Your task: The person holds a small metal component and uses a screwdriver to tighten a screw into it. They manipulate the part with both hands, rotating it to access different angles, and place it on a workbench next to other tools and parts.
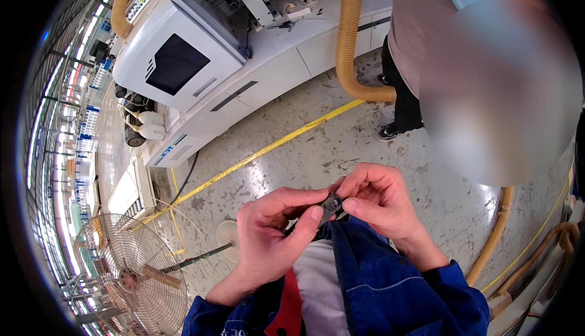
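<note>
Hands meet at chest height over a blue jacket (390,287) — left hand (271,238) and right hand (381,205) both pinch one small dark metal part (332,202) between closed thumb and fingertips. Grey concrete floor (365,147) with yellow line (268,150) below; another person (420,37) stands near.

Blue jacket sleeve (402,287), yellow floor line (268,150), white machine (201,61), ochre hose (350,37), grey concrete floor (317,159).
</note>
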### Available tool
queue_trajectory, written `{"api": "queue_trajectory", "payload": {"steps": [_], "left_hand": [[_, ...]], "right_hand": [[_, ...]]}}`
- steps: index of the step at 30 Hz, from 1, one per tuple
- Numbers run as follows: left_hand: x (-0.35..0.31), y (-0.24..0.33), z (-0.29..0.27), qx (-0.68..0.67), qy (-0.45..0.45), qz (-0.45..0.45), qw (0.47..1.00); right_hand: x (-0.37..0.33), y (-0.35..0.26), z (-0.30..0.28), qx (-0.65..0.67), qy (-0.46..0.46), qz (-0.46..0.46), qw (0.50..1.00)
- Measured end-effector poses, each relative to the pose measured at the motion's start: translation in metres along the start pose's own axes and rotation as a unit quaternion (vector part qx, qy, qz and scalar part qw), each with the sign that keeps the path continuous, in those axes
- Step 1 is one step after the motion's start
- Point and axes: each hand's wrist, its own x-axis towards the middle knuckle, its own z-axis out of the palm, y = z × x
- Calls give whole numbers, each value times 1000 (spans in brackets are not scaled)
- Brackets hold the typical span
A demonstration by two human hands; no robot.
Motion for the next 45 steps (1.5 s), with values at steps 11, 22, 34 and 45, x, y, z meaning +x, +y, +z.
{"api": "queue_trajectory", "payload": {"steps": [11, 22, 34, 45], "left_hand": [[1, 0, -2, 5, 9, -9, 1000], [0, -1, -5, 6, 8, 0, 1000], [-1, 1, -2, 31, 15, -13, 999], [-4, -1, 0, 42, 12, 10, 999]], "right_hand": [[3, -1, -1, -27, -1, 4, 1000], [3, 1, -1, -40, 6, 10, 999], [1, 4, 0, -20, 9, 11, 1000], [-3, 1, 1, -32, 9, 3, 999]]}}
